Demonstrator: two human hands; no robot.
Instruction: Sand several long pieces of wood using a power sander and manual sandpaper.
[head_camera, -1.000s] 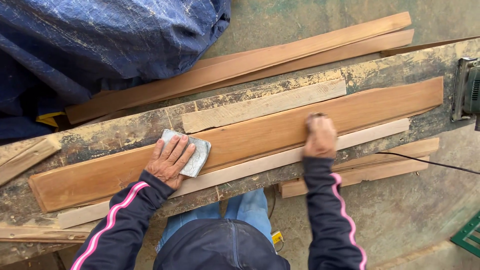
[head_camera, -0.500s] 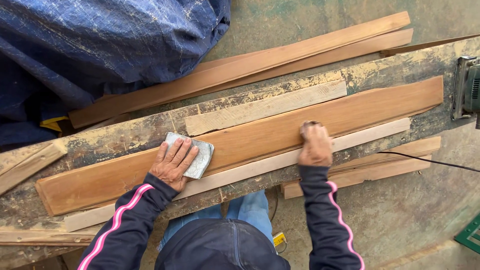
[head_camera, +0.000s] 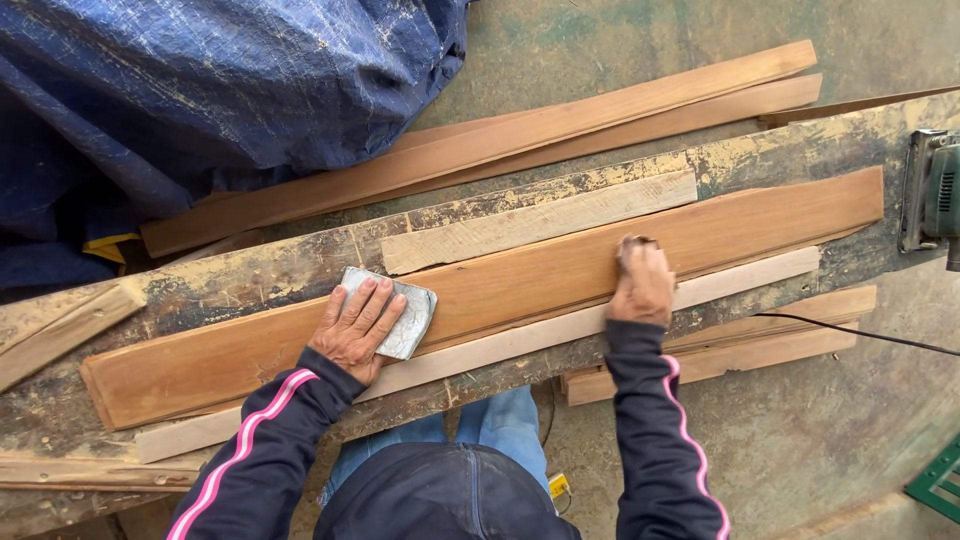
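A long reddish-brown wooden board (head_camera: 520, 275) lies slantwise on a worn, paint-stained workbench (head_camera: 250, 270). My left hand (head_camera: 355, 328) presses flat on a grey sheet of sandpaper (head_camera: 408, 312) that rests on the board's left half. My right hand (head_camera: 642, 283) is closed over a small dark piece, probably sandpaper, and presses it on the board right of the middle. A pale thin strip (head_camera: 720, 280) lies along the board's near edge. A rough pale plank (head_camera: 540, 220) lies just beyond the board.
A blue tarpaulin (head_camera: 200, 90) covers the upper left. Two long boards (head_camera: 560, 125) lie behind the bench. A green power sander (head_camera: 935, 190) sits at the bench's right end, its black cord (head_camera: 860, 328) trailing below. More boards (head_camera: 740, 335) lie under the bench.
My right hand slid left along the board, then back to the right. My left hand stayed flat on the sandpaper sheet. The view shifted slightly.
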